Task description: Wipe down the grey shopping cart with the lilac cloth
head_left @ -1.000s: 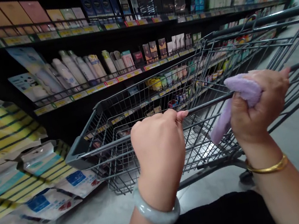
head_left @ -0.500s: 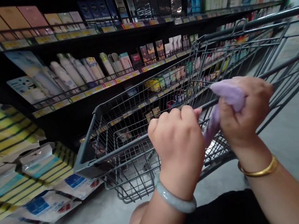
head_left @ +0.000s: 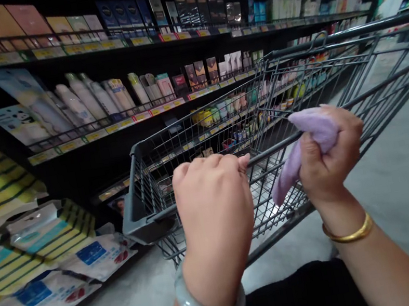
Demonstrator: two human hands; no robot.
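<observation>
A grey wire shopping cart stands crosswise before me, with its wire basket open at the top. My left hand, a pale bangle at its wrist, is closed on the cart's near top rail; its fingertips are mostly hidden behind the knuckles. Farther right, my right hand grips a purple cloth, its thumb pressed over the bunched upper part. The cloth's lower end hangs down beside the same rail, in front of the wire side. A gold bangle circles the right wrist.
Beyond the cart runs a dark store shelf lined with bottles, boxes and price tags. Stacked yellow-striped packs sit on the floor at the left. Shiny grey floor extends along the aisle to the right.
My left hand has shifted left along the rail, away from the right hand. More of the cloth's hanging end shows. The shelf and packs appear slightly farther left in view.
</observation>
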